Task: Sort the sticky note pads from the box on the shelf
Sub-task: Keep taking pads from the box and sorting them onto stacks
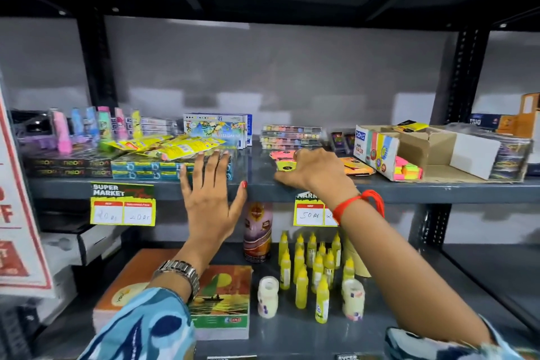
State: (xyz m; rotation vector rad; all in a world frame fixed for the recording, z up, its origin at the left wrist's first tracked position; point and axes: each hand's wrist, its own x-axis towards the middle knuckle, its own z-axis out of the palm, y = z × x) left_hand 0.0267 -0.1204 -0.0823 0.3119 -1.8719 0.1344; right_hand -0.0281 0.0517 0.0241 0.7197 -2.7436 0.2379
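An open cardboard box (432, 143) lies on the grey shelf (409, 185) at the right, with neon sticky note pads (407, 170) showing at its front. My right hand (314, 168) rests on the shelf left of the box, fingers curled over a pink and yellow sticky note pad (282, 159). An orange pad (358, 168) lies between that hand and the box. My left hand (209, 184) is flat and spread, palm against the stacked teal packs (146, 168) at the shelf's front edge, holding nothing.
Yellow packets (163, 146), eraser packs (87, 128) and colour boxes (217, 128) crowd the shelf's left half. Flat tins (290, 136) stand behind my right hand. The lower shelf holds glue bottles (309, 269), tape rolls (267, 295), a can (257, 231) and notebooks (222, 301).
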